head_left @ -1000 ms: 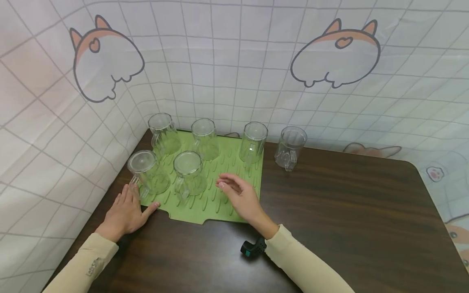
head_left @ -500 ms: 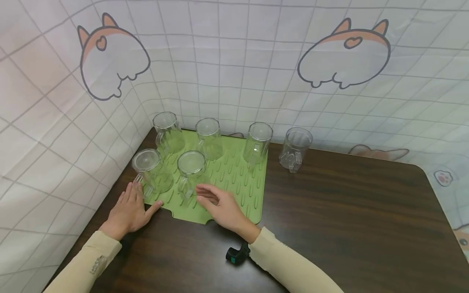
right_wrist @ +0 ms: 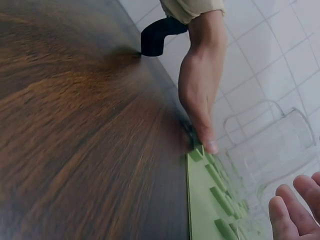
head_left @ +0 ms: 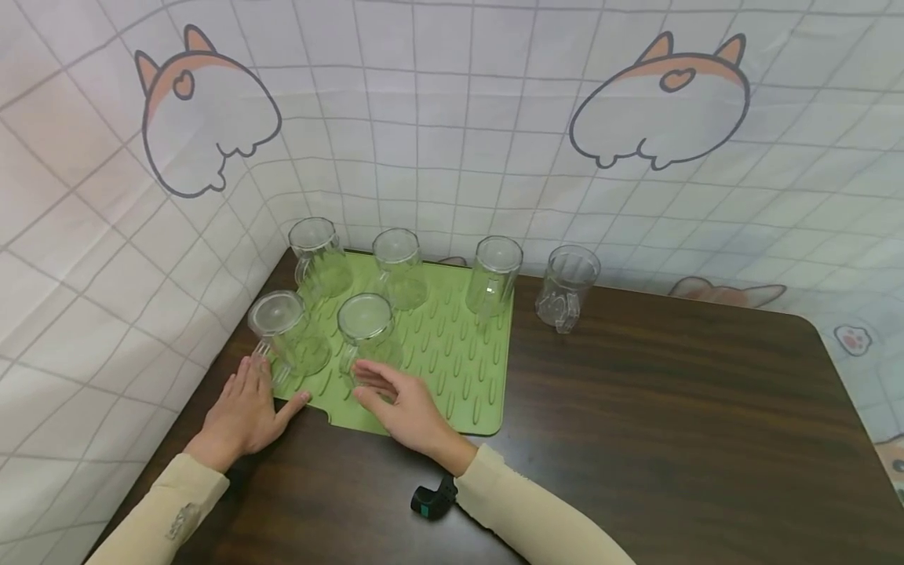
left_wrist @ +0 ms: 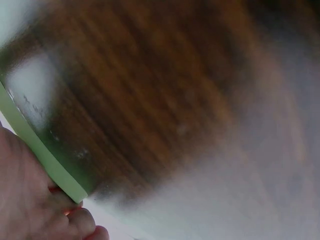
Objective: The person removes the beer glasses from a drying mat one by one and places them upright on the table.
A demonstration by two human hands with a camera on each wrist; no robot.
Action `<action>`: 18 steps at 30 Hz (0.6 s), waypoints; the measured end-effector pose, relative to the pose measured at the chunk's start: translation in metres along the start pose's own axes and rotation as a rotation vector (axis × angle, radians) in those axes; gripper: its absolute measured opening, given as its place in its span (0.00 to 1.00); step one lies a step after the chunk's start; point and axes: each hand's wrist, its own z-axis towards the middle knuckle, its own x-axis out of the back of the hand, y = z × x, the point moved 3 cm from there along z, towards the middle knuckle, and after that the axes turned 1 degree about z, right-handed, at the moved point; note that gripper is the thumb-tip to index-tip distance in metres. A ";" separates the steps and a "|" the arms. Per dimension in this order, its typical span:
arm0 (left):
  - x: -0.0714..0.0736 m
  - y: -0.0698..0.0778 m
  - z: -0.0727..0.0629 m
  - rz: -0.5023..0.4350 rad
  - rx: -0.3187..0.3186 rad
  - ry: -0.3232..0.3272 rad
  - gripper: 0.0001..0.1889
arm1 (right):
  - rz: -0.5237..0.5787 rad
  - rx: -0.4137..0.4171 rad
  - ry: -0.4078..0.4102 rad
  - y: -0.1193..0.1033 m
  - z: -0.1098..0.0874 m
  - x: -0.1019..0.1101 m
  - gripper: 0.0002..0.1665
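Several clear glass mugs stand on a green ribbed drying mat (head_left: 452, 373). My left hand (head_left: 240, 412) rests palm down at the mat's front left corner, thumb spread along its front edge. Its fingertips lie right by the handle of the front left mug (head_left: 297, 333). In the left wrist view, that hand (left_wrist: 30, 200) overlaps the mat's edge (left_wrist: 45, 157). My right hand (head_left: 406, 408) is over the front of the mat, fingers loosely bent before the front middle mug (head_left: 369, 337). The right wrist view shows its fingers (right_wrist: 285, 215) apart from one another, holding nothing, near a mug (right_wrist: 272, 145).
Three more mugs stand along the mat's back: left (head_left: 321, 263), middle (head_left: 400, 271) and right (head_left: 494, 275). Another mug (head_left: 567, 286) stands on the dark wooden table (head_left: 671, 408) beside the mat. A grid-patterned cloth (head_left: 424, 94) rises behind and to the left.
My right hand has moved left and slightly toward me, from the middle of the mat to the front middle mug. The left hand keeps its place, and the mugs stay put.
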 end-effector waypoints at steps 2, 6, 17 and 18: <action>0.000 0.001 0.000 0.001 -0.002 0.002 0.58 | 0.011 0.003 0.005 0.001 0.000 -0.002 0.29; 0.001 0.002 -0.001 0.002 -0.002 -0.003 0.58 | 0.031 0.006 0.006 0.001 0.001 -0.006 0.29; 0.003 0.002 -0.004 0.021 0.001 0.009 0.58 | 0.033 0.026 0.024 -0.002 0.008 -0.016 0.27; 0.003 0.003 -0.004 0.021 0.001 0.008 0.58 | 0.035 0.030 0.024 -0.002 0.008 -0.016 0.27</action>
